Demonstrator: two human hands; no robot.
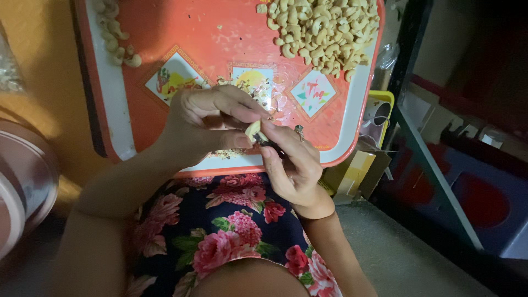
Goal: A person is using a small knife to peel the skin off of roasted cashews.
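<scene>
My left hand (206,122) and my right hand (291,162) meet over the near edge of a red tray (192,38). Between their fingertips they pinch one pale cashew nut (252,131). The right hand also seems to hold a small dark tool against the nut, mostly hidden by the fingers. A ring shows on the right hand. A big heap of peeled cashews (324,30) lies at the tray's far right. A smaller row of cashews (115,33) lies at its far left. Bits of skin (258,88) are scattered just beyond my fingers.
The tray rests above my lap, which is covered by a dark floral dress (231,231). A round metal bowl (25,187) sits at the left. A dark metal shelf frame (429,154) and a yellow container (379,110) stand at the right, above a grey floor.
</scene>
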